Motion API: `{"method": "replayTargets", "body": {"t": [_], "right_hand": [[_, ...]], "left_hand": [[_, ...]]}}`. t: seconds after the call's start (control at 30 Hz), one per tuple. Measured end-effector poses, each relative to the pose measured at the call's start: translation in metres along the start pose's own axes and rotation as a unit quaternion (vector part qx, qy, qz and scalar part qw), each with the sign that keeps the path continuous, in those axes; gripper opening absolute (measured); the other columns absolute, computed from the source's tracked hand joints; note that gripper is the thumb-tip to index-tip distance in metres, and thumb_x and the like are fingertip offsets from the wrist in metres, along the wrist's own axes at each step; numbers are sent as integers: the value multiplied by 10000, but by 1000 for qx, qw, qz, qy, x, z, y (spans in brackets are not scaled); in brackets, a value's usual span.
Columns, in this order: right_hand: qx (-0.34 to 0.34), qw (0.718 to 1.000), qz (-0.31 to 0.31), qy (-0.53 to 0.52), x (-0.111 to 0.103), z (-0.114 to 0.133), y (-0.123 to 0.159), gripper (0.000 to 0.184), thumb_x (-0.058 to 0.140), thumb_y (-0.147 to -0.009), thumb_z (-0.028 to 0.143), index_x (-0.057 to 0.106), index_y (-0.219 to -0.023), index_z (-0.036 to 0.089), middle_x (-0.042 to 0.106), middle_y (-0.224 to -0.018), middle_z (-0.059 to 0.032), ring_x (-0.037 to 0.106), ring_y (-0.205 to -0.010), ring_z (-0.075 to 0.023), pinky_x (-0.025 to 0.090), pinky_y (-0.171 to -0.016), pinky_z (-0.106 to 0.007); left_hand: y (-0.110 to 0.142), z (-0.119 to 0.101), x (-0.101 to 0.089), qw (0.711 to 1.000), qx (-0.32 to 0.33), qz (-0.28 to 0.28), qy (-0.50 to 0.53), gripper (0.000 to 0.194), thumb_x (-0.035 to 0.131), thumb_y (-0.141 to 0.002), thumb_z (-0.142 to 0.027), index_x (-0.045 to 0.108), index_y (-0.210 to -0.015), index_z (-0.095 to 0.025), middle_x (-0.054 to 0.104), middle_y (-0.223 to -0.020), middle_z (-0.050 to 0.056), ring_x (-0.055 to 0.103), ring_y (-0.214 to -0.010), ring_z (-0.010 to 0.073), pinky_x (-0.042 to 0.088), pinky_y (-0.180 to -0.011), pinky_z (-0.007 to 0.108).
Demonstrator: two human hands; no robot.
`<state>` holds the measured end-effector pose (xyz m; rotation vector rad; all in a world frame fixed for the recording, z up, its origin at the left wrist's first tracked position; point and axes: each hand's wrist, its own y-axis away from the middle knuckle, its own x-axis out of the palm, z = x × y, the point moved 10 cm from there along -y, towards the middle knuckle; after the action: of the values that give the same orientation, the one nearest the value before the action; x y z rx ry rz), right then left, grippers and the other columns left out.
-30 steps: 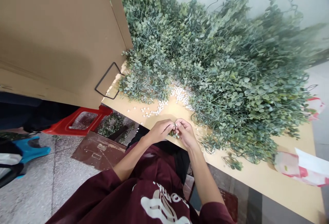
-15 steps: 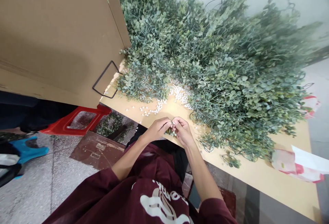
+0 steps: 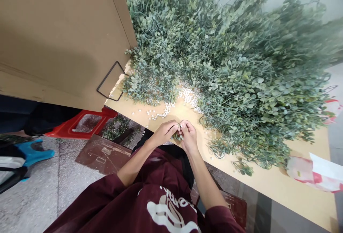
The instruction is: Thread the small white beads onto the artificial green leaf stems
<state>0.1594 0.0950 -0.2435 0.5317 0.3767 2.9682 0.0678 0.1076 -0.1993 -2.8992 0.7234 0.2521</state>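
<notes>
My left hand (image 3: 166,133) and my right hand (image 3: 189,136) meet fingertip to fingertip over the table's near edge. Both are closed in a pinch on a small leafy sprig (image 3: 177,137), whose green leaves hang below the fingers. Something tiny and whitish shows between the fingertips, partly covered by them. Just beyond my hands lie many small white beads (image 3: 164,111), loose on the table (image 3: 182,113). A big heap of green artificial foliage (image 3: 235,79) rises behind them and to the right. A small loose sprig (image 3: 243,167) rests near the table edge, right of my right hand.
At the left stands a large cardboard box (image 3: 59,29), with a black wire frame (image 3: 111,81) by its corner. A red plastic stool (image 3: 83,121) and a blue one (image 3: 36,152) are on the floor. Red-and-white packaging (image 3: 300,168) lies at the table's right.
My hands stay together at nearly the same spot, with the fingers shifted slightly. The view has moved a little, so the right-hand foliage appears farther right.
</notes>
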Motion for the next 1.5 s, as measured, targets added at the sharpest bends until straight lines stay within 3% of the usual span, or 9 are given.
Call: {"method": "replayTargets", "body": {"t": [0.47, 0.63, 0.73, 0.83, 1.03, 1.17, 1.27, 1.37, 1.5], "right_hand": [[-12, 999, 1, 44, 0, 0, 1, 282, 637, -826, 467, 528, -767, 214, 454, -624, 40, 419, -549, -101, 378, -529, -225], [-16, 999, -25, 24, -6, -1, 2, 249, 630, -827, 464, 546, -829, 230, 460, -626, 43, 439, -549, -107, 391, -529, -229], [-37, 998, -56, 5, -13, 0, 3, 248, 666, -804, 438, 567, -910, 237, 499, -671, 34, 470, -575, -110, 417, -553, -233], [-67, 995, -70, 29, -15, 2, 6, 193, 683, -805, 380, 597, -869, 220, 523, -683, 23, 490, -598, -112, 428, -581, -238], [-118, 986, -37, 114, -10, 20, 9, 115, 649, -842, 324, 683, -895, 228, 574, -786, -8, 546, -666, -131, 451, -619, -264], [-156, 957, 12, 246, -7, 44, -5, 173, 597, -872, 331, 733, -893, 226, 623, -834, -43, 588, -807, -179, 469, -762, -309], [-142, 934, -10, 329, -17, 55, -34, 275, 537, -887, 362, 688, -1073, 226, 620, -779, -27, 575, -688, -167, 467, -690, -303], [-116, 889, 13, 442, -10, 58, -65, 387, 480, -893, 343, 574, -1246, 214, 596, -683, 7, 541, -574, -154, 445, -631, -287], [-105, 821, 2, 561, 2, 63, -89, 264, 466, -875, 296, 622, -1063, 195, 560, -590, 13, 516, -545, -161, 388, -595, -266]], "left_hand": [[0, -2, -2, 1000, -1, -2, -18, 403, 333, -996, -413, 533, -765, -150, 538, -739, 27, 497, -696, 131, 408, -698, 250], [-2, -3, 0, 1000, -4, -7, -9, 368, 343, -999, -376, 519, -765, -153, 521, -739, 15, 496, -695, 124, 395, -686, 242], [-2, -3, -1, 1000, -3, -20, -9, 351, 350, -1001, -350, 503, -753, -155, 499, -736, 5, 485, -690, 118, 383, -676, 239], [-1, -2, -2, 999, -2, -23, -23, 365, 347, -1000, -356, 495, -733, -156, 484, -716, 3, 467, -677, 121, 377, -665, 244], [0, 1, -7, 999, -4, -40, -19, 375, 336, -999, -383, 540, -787, -150, 537, -746, 22, 491, -701, 135, 392, -686, 249], [0, 1, -9, 998, -4, -58, -12, 358, 345, -996, -381, 570, -848, -147, 570, -788, 33, 523, -738, 142, 408, -706, 251], [0, 2, -6, 998, -12, -56, -33, 298, 404, -976, -359, 573, -840, -154, 551, -779, 16, 509, -714, 131, 399, -692, 241], [-1, 4, -5, 996, -22, -67, -58, 172, 505, -927, -310, 570, -860, -165, 542, -812, 9, 512, -731, 130, 401, -703, 237], [-2, 4, -7, 991, -9, -97, -88, 54, 582, -845, -191, 532, -835, -174, 526, -881, 26, 526, -838, 156, 424, -777, 254]]}}
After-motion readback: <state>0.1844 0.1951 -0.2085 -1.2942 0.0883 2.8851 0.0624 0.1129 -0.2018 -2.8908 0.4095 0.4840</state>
